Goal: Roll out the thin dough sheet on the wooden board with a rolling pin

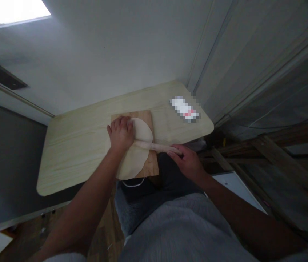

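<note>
A thin sheet of pale dough (143, 128) lies spread over a wooden cutting board (151, 168), covering most of it and reaching its near edge. Across the dough rests a slim wooden rolling pin (158, 147). My right hand (188, 160) is closed around the pin's right end, just off the board. My left hand (121, 131) lies on the far left part of the dough and board, fingers spread. The pin's left end meets the heel of this hand; whether the palm presses on it I cannot tell. A metal handle (133, 185) sticks out from the board's near side.
The board sits on a light wood-look table (72, 145) with rounded corners. A pixelated white item (184, 109) lies at the table's right end. Behind stands a pale door (132, 54) with a bright window. Wooden beams (279, 149) are at the right.
</note>
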A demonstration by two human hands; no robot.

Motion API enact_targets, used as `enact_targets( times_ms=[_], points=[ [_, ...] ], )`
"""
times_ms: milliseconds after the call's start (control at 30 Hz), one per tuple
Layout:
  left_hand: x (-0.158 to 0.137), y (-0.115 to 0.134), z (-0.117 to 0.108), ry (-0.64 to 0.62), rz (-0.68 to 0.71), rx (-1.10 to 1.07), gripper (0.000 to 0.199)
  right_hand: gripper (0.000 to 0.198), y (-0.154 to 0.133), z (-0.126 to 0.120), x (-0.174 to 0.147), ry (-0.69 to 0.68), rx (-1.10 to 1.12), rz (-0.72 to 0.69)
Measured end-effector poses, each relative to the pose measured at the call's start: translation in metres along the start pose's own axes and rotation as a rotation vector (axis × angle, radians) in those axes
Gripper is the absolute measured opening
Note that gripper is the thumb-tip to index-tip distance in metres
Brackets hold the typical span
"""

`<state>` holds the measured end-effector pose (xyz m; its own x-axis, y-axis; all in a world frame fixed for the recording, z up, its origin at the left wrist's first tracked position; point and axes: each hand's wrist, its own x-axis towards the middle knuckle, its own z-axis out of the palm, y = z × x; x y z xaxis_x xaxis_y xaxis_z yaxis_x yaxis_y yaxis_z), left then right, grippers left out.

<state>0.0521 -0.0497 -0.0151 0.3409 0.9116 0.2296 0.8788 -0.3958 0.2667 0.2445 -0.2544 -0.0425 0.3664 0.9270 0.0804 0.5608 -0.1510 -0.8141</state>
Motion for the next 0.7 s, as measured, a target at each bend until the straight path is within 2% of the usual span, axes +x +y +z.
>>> enact_targets(
  times_ms=[333,533,600,700],
  points=[
    [0.030,0.012,0.005,-0.038,0.012,0.024,0.046,0.037,-0.005,-0.008,0.024,0.005,-0.075,0.113],
    [0.042,0.018,0.009,0.009,0.001,0.026,0.044,0.040,-0.004,-0.011,0.036,0.009,-0.064,0.105],
    [0.042,0.018,0.009,0.040,0.001,0.015,0.043,0.039,-0.005,-0.013,0.036,-0.019,-0.059,0.101],
    [0.039,0.014,0.008,0.085,0.014,-0.048,0.041,0.037,-0.012,-0.016,0.028,-0.153,-0.051,0.069]
  ],
)
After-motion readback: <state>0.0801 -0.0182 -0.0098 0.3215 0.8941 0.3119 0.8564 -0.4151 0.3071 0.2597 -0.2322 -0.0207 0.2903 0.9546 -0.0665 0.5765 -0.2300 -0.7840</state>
